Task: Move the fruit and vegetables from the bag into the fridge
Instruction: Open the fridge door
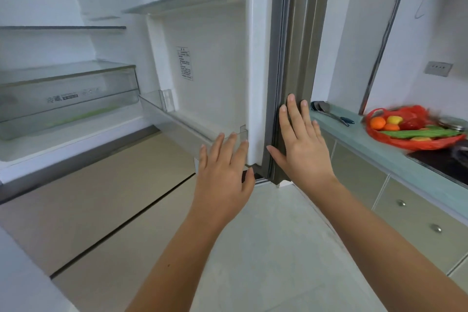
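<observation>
The fridge stands open, its door [260, 58] swung out edge-on towards me. My right hand [301, 142] lies flat with straight fingers against the door's grey outer edge. My left hand [224, 170] is spread open in front of the door's lowest clear bin [177, 121], and whether it touches is unclear. A red plastic bag [415, 132] sits on the green counter at the right, holding an orange [377, 123], a yellow fruit, a red vegetable and long green vegetables [417, 133]. Inside the fridge I see glass shelves and a clear drawer [68, 99].
A spoon and a ladle [329, 111] lie on the counter [367, 144] beside the bag. A black hob [445, 162] and a metal lid lie past the bag. Cabinet drawers with round knobs run below the counter. Fridge drawer fronts fill the lower left.
</observation>
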